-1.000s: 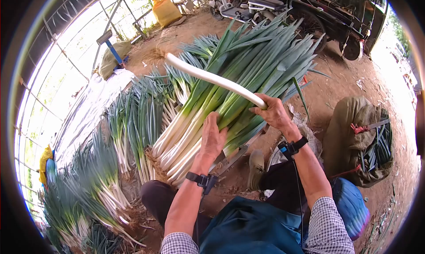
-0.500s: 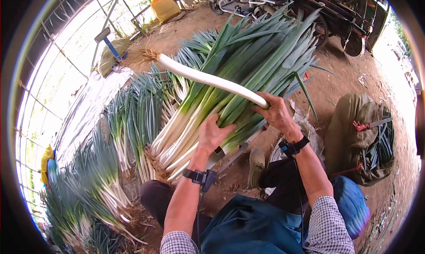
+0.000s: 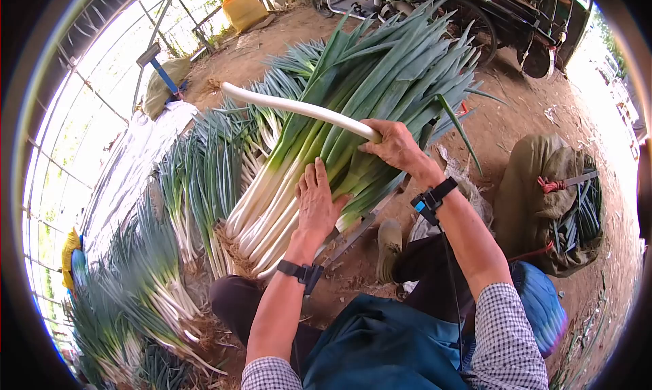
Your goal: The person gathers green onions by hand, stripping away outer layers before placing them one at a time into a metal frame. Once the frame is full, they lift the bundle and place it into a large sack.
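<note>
My right hand is closed round one end of a long, bare white green onion stalk. The stalk slants up to the left, its stringy roots at the far end, and overlaps a big bundle of green onions. On the bundle's pale stems and lower leaves rests my left hand, fingers stretched out and thumb apart. The bundle's roots point down left and its broad green leaves fan out at the upper right. Under its lower side shows a narrow metal bar, partly hidden by my left hand and wrist.
More green onion bunches lie in a row along the left. A stuffed cloth sack stands at the right. A cart, a yellow bag and a blue-posted scale are farther back on the dirt floor.
My right hand has moved left and up a little, carrying the green onion stalk with it. My left hand has flattened out, its fingers now extended over the bundle.
</note>
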Available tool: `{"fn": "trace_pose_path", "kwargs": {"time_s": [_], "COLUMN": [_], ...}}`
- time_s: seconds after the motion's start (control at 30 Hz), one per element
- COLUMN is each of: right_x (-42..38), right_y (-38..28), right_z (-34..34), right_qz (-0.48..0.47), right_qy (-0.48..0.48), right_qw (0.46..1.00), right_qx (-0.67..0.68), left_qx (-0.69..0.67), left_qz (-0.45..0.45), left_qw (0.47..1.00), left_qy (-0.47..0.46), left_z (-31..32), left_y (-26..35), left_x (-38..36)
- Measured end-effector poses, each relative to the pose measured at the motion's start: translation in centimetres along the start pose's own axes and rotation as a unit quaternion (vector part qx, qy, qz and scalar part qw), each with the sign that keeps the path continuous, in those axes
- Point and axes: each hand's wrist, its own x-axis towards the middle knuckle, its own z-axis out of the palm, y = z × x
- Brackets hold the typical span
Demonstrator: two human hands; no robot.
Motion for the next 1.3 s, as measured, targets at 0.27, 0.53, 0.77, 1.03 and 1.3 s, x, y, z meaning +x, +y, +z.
{"fn": "trace_pose_path", "kwargs": {"time_s": [0.27,0.53,0.77,1.03,1.3], "right_x": [-4.4,-11.4,-14.7,-13.1,-7.0], "right_y": [-4.3,-7.3,-2.1,-6.4,-5.8], "right_z": [-8.7,-15.3,-18.6,-11.8,2.4], "right_qz": [-0.049,-0.115,-0.123,-0.261,-0.377], "right_qy": [0.012,-0.064,-0.098,-0.045,-0.058], "right_qw": [0.998,0.978,0.945,0.892,0.861], "right_qx": [-0.03,-0.163,-0.287,-0.366,-0.335], "left_qx": [-0.032,-0.079,-0.112,0.001,0.046], "left_qz": [-0.016,0.043,0.034,0.043,0.013], "left_qw": [0.999,0.994,0.99,0.987,0.976], "left_qy": [0.031,-0.066,-0.074,-0.157,-0.211], "left_z": [1.1,-0.3,-1.5,-3.2,-4.4], "left_y": [-1.8,-4.8,-5.1,-2.6,-0.8], "left_x": [1.0,3.4,2.4,4.8,5.7]}}
